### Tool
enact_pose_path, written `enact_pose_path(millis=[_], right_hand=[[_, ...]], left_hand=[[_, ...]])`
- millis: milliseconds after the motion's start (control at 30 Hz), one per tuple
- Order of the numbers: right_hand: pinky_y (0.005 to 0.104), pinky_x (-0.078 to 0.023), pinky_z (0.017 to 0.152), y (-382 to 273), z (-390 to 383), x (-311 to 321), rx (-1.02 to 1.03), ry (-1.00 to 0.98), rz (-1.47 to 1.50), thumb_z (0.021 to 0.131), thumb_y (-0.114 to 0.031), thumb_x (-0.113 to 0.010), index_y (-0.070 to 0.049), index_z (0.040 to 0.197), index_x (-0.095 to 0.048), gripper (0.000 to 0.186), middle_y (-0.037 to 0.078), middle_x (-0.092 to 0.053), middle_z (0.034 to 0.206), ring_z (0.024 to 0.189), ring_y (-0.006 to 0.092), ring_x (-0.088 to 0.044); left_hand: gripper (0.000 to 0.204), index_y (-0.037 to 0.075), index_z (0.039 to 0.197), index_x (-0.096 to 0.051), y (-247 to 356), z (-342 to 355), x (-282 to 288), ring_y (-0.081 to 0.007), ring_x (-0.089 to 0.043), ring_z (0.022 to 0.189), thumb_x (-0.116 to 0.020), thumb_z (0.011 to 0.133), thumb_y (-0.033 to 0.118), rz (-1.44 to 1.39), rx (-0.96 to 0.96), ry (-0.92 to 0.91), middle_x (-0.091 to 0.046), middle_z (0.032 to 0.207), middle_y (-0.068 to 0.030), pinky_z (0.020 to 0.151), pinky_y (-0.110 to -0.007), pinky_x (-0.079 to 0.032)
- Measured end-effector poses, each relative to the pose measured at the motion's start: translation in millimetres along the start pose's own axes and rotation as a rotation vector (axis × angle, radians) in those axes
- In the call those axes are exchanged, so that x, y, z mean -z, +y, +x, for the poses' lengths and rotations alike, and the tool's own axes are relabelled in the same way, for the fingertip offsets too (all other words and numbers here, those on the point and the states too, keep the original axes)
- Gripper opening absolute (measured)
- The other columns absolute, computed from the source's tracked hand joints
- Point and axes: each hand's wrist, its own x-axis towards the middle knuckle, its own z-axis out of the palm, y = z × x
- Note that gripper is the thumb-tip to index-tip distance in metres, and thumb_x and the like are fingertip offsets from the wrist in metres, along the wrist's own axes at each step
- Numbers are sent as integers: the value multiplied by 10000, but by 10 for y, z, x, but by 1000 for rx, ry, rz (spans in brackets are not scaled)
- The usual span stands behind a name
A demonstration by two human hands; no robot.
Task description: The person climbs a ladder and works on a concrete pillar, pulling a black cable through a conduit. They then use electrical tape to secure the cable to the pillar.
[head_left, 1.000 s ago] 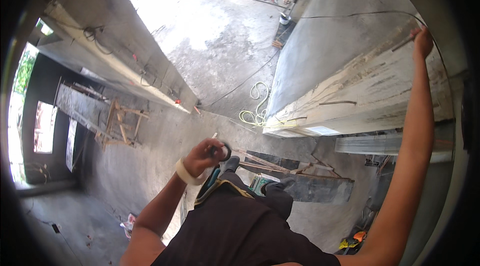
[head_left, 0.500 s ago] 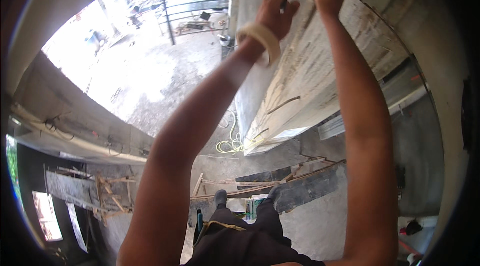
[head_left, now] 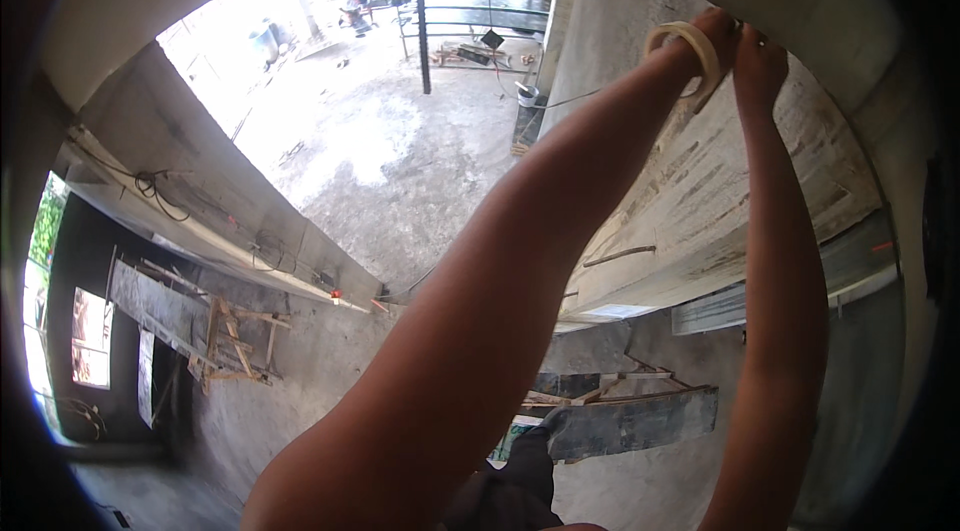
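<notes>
Left hand (head_left: 715,28) and right hand (head_left: 761,71) are hovering together near the wall (head_left: 610,21), each grip's state impossible to tell, while a pale ring (head_left: 709,61) is encircling the left wrist, presumably freeing that palm.

Cream ring (head_left: 709,66), brown-streaked pale wall (head_left: 700,196); mottled grey floor (head_left: 425,216)

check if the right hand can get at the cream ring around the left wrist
Probably yes: the right hand is close beside the left hand, with nothing visible between it and the cream ring, though its grip is hard to see.
</notes>
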Motion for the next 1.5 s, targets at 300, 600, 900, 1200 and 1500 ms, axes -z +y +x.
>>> enact_pose_path(millis=[300, 600, 900, 1200, 1500], right_hand=[[468, -499, 952, 36, 103, 132, -181, -285, 224, 1045, -372, -463, -14, 1179, -669, 434, 256, -677, 1216, 1157, 407, -630], [403, -376, 1092, -480, -1285, 1202, -534, -435, 1038, 1053, -301, -456, -101, 1508, -474, 497, 42, -520, 1467, 1326, 170, -488], [318, -564, 906, -1054, -2638, 2273, -1044, -486, 1580, 1072, -147, -524, -28, 1281, -555, 242, 74, -659, 1187, 1072, 143, -669], [342, -611, 875, -1069, -3424, 3514, -1189, -367, 1404, 973, -166, -701, -1, 1250, -579, 345, 105, -679, 1122, 990, 201, -708], [334, -597, 883, -1674, -3675, 4153, -1005, -492, 812, 966, -99, -682, 27, 1284, -622, 347, 127, -625, 1230, 1019, 211, -704]], left_hand=[[291, 132, 1083, -751, 182, -178, 108, -339, -593, 1240, -596, 971, 352, 198, 166, 57, -711, 1180, -124, 1024, -503, -482], [272, 60, 1044, -673, 929, -1272, 679, -166, -641, 859, -557, 1055, 306, -150, 15, -297, -677, 976, -64, 726, -324, -534], [199, -10, 1110, -637, 1961, -2828, 1035, -161, -661, 927, -608, 1041, 175, -782, 462, -535, -606, 1108, -87, 703, -278, -584], [97, 3, 974, -655, 2537, -3439, 1169, -209, -639, 952, -700, 956, 87, -368, 28, -657, -627, 1088, -138, 809, -337, -525], [252, 33, 881, -566, 2622, -3854, 1172, -62, -391, 668, -767, 929, 177, -517, 717, -715, -496, 716, 33, 576, -277, -364]])
